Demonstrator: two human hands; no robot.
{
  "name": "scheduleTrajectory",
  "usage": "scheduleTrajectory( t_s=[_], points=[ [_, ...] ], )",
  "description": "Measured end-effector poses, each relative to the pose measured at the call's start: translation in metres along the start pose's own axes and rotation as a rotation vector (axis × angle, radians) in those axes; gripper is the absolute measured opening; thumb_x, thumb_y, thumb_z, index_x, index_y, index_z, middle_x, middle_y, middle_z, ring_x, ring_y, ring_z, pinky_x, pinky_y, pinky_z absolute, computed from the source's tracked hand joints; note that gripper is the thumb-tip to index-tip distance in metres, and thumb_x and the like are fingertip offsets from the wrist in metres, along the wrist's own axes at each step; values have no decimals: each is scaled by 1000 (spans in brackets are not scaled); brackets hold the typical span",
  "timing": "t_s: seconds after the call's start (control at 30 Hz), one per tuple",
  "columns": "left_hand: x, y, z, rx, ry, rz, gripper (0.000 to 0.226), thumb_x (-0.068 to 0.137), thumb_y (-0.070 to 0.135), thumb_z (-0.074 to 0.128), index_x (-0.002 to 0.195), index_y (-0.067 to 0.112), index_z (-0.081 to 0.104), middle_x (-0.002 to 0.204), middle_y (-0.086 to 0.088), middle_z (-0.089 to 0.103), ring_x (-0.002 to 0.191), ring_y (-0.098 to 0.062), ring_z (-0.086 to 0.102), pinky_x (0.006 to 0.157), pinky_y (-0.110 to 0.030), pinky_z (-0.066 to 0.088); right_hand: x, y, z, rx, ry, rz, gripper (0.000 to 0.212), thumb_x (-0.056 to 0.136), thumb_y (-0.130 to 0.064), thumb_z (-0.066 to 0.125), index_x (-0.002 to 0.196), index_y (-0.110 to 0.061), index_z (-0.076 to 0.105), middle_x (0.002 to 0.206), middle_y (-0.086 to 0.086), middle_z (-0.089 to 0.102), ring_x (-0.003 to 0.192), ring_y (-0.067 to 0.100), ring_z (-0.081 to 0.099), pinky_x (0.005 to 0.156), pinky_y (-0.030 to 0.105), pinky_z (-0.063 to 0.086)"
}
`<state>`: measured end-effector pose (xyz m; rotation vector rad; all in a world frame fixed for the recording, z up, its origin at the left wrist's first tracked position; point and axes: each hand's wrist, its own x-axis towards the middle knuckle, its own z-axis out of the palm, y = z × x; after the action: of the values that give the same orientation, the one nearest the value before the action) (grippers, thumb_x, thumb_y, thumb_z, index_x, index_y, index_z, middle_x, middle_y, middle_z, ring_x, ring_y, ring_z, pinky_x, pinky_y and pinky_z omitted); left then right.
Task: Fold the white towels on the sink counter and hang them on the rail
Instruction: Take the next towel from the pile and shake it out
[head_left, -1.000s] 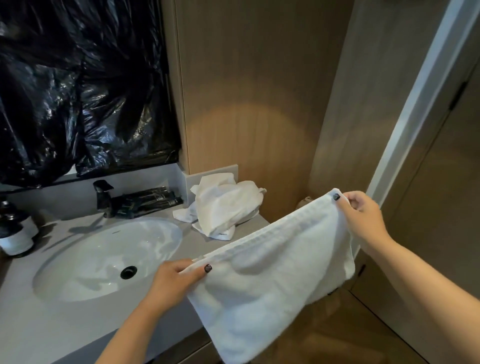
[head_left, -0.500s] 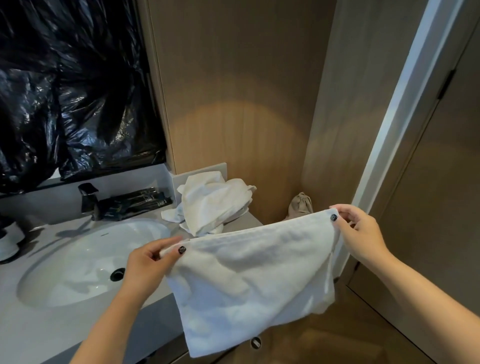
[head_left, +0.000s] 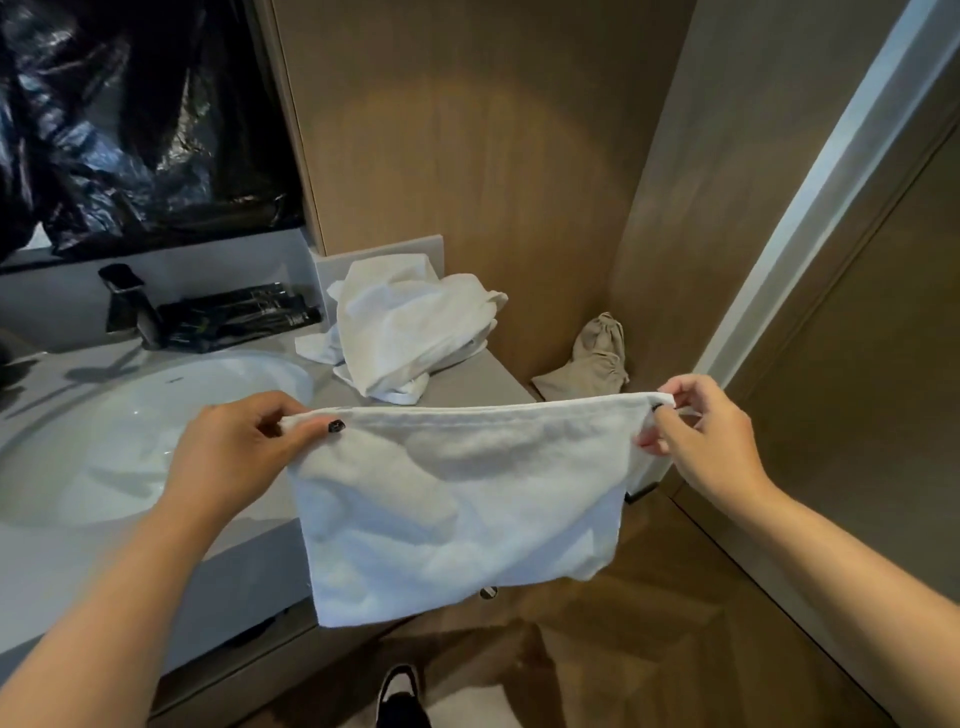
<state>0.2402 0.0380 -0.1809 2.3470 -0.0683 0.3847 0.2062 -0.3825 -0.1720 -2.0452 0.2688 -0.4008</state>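
A: Head view: the hand towel (head_left: 457, 499) now hangs level in front of the worktop (head_left: 467, 382) edge. A second ago its top hem sloped up toward 2 o'clock; it has been squared off.

B: Grip?

A: The left hand (head_left: 244, 447) pinches the left corner with curled fingers (head_left: 311, 428), and the right hand (head_left: 696, 436) pinches the right corner likewise. It looks already doubled, so I judge the next fold or the hanging is close.

B: What remains?

A: A crumpled pile of white towels (head_left: 410, 332) sits on the worktop at 12 o'clock, beside the sink basin (head_left: 156, 415) at 9 o'clock. Black sachets (head_left: 239, 317) lie by the faucet (head_left: 127, 304).

B: Obstacles?

A: A beige drawstring pouch (head_left: 587, 358) lies at 1 o'clock, just behind the hem. No rail shows in this frame.
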Motion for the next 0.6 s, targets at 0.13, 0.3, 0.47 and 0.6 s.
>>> scheduleTrajectory(
  t_s=[0.13,0.3,0.47,0.6],
  points=[
    [32,-10,4,210,103,70,27,79,62,64,73,36,64,64,8,58,62,-13,54,55,-31,42,35,-4,33,67,49,9,10,95,-13,61,98,-21,57,92,4,67,72,16,72,68,34,62],
    [90,-35,8,274,75,53,18,91,47,60,86,30,63,63,12,53,61,-22,56,54,-32,40,103,-19,82,96,21,30,17,92,-9,65,93,-25,59,96,3,67,81,20,73,77,44,62],
    [161,-73,25,-163,129,-187,12,96,24,60,85,30,59,58,9,69,54,-3,68,55,-18,53,183,-48,137,50,38,-32,23,88,-8,69,88,-29,60,91,-1,68,87,23,70,76,45,61],
    [216,-97,42,-224,194,-247,11,96,22,60,87,30,58,73,9,72,74,-13,73,73,-43,61,241,-59,180,-2,71,-8,21,88,-10,68,93,-27,58,93,-3,66,89,21,68,79,45,59]
  ],
)
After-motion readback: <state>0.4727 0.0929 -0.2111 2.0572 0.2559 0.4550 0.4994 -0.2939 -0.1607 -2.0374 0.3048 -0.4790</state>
